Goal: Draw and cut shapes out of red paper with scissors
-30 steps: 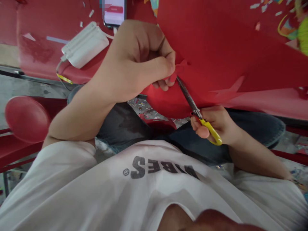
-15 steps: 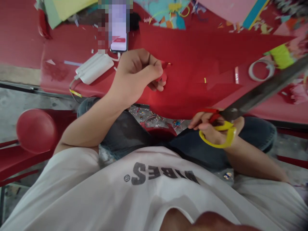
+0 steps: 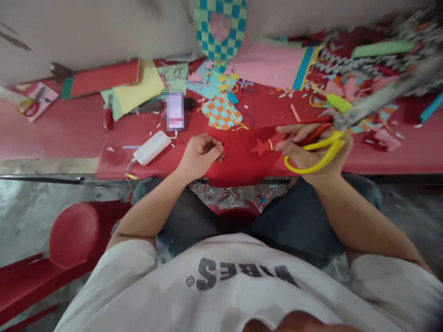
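Over the red sheet [image 3: 237,168] at the table's front edge, my left hand [image 3: 199,157] is closed in a pinch, with a small red paper piece partly showing at its fingertips. My right hand [image 3: 316,154] grips large scissors [image 3: 342,122] with red and yellow handles, their blades pointing up and to the right. At the right fingertips is a red star-shaped paper piece [image 3: 260,147] with a thin yellow band beside it. Whether those fingers pinch the star or only touch it, I cannot tell.
Behind the hands lie an orange-and-blue checkered paper piece [image 3: 221,113], a phone [image 3: 176,113] and a white power bank [image 3: 152,147]. Pink sheets [image 3: 268,64], yellow paper [image 3: 138,87], paper scraps and red-handled pliers [image 3: 108,115] are farther back. A red chair [image 3: 74,235] stands at left.
The view has tilted up, showing more of the table's back. My right hand has moved up and inward over the red sheet with the scissors. The star now shows at its fingertips.
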Action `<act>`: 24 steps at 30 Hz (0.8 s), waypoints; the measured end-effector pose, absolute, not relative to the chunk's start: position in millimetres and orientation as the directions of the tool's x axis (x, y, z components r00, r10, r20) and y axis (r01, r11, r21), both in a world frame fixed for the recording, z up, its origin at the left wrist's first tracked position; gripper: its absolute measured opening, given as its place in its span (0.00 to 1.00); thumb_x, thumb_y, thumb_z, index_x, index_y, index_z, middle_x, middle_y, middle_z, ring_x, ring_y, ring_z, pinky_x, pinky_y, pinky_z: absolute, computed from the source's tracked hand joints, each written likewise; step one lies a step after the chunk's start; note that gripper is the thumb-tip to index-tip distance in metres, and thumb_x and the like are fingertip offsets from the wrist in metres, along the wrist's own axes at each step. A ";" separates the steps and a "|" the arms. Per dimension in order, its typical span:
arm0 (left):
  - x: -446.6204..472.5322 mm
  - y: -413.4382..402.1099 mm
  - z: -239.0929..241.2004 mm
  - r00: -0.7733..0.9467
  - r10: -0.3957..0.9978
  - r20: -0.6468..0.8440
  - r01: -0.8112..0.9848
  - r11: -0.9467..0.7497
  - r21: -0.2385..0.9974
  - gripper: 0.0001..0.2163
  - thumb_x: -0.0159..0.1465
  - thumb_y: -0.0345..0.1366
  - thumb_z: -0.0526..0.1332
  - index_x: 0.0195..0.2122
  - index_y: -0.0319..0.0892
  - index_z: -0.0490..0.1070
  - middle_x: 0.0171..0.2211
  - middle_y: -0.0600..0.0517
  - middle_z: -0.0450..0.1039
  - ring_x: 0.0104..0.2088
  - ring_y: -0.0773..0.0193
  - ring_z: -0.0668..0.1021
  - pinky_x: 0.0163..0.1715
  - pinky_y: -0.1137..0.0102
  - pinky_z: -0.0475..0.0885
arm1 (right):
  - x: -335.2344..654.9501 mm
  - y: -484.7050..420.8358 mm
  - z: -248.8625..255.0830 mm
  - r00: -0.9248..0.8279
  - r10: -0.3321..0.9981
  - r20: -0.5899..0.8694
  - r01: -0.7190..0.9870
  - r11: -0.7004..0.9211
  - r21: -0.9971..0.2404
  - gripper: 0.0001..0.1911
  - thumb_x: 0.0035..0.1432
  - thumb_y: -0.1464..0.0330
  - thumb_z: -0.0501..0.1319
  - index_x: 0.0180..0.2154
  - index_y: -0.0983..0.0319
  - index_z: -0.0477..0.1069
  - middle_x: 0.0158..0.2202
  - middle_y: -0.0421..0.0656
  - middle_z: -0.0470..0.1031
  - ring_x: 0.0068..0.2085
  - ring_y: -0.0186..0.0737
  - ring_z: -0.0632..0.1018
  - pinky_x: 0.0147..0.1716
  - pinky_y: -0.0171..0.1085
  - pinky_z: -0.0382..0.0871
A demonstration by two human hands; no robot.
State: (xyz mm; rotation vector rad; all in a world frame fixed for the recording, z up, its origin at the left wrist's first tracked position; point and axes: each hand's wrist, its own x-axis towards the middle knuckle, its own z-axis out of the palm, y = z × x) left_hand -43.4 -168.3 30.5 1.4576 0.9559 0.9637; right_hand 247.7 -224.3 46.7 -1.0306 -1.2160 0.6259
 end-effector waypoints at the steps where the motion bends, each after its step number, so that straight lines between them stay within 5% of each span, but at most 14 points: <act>1: -42.4 -167.4 30.8 0.362 0.932 0.031 0.061 -0.057 0.996 0.08 0.66 0.35 0.72 0.32 0.42 0.75 0.28 0.52 0.81 0.27 0.66 0.83 0.30 0.72 0.82 | 248.3 -216.7 55.2 0.194 0.872 0.450 0.128 0.432 -0.892 0.22 0.49 0.60 0.87 0.29 0.55 0.75 0.32 0.41 0.85 0.47 0.52 0.91 0.44 0.45 0.88; 3: -40.4 -166.3 32.1 0.391 0.920 0.024 0.085 -0.063 0.994 0.08 0.64 0.35 0.72 0.31 0.42 0.75 0.27 0.51 0.80 0.26 0.66 0.83 0.29 0.73 0.81 | 247.5 -199.5 72.9 0.016 0.922 0.387 0.139 0.381 -0.914 0.24 0.45 0.59 0.88 0.30 0.55 0.75 0.30 0.40 0.82 0.48 0.55 0.89 0.42 0.45 0.86; 5: -39.3 -166.2 33.5 0.410 0.912 0.036 0.108 -0.088 0.990 0.07 0.63 0.36 0.71 0.31 0.42 0.75 0.26 0.51 0.80 0.25 0.66 0.83 0.28 0.73 0.81 | 243.6 -182.3 86.8 -0.112 0.952 0.286 0.185 0.303 -0.935 0.28 0.40 0.58 0.90 0.29 0.57 0.73 0.29 0.40 0.80 0.40 0.50 0.86 0.33 0.41 0.79; 11: -40.5 -167.5 33.5 0.429 0.903 0.025 0.200 -0.122 0.972 0.08 0.64 0.39 0.69 0.31 0.41 0.75 0.27 0.48 0.82 0.26 0.64 0.84 0.29 0.70 0.83 | 227.0 -158.9 87.1 -0.203 0.971 0.127 0.310 0.186 -0.932 0.31 0.39 0.63 0.90 0.24 0.59 0.67 0.21 0.35 0.68 0.24 0.34 0.70 0.22 0.36 0.58; 17: -36.8 -162.2 47.3 0.388 0.917 0.095 0.261 -0.208 0.943 0.07 0.67 0.39 0.69 0.37 0.41 0.76 0.28 0.51 0.80 0.27 0.65 0.83 0.29 0.71 0.79 | 235.5 -161.5 71.3 -0.092 0.987 0.131 0.320 0.154 -0.935 0.28 0.43 0.66 0.87 0.25 0.59 0.68 0.20 0.34 0.69 0.22 0.32 0.70 0.21 0.35 0.59; 21: -27.5 -179.4 78.6 0.209 0.918 0.338 0.304 -0.389 0.870 0.11 0.67 0.34 0.71 0.49 0.45 0.75 0.37 0.54 0.80 0.34 0.68 0.82 0.36 0.73 0.77 | 249.3 -155.8 66.5 0.163 0.967 0.194 0.087 0.182 -0.979 0.24 0.46 0.65 0.86 0.27 0.58 0.70 0.22 0.36 0.74 0.21 0.36 0.75 0.18 0.35 0.65; 24: -10.0 -209.0 91.7 0.230 0.804 0.548 0.345 -0.594 0.727 0.08 0.67 0.32 0.71 0.46 0.45 0.76 0.38 0.54 0.81 0.36 0.67 0.82 0.41 0.71 0.78 | 251.2 -159.6 67.8 0.395 0.885 0.246 -0.127 0.318 -0.939 0.25 0.50 0.62 0.84 0.29 0.56 0.67 0.27 0.37 0.78 0.23 0.37 0.79 0.20 0.36 0.71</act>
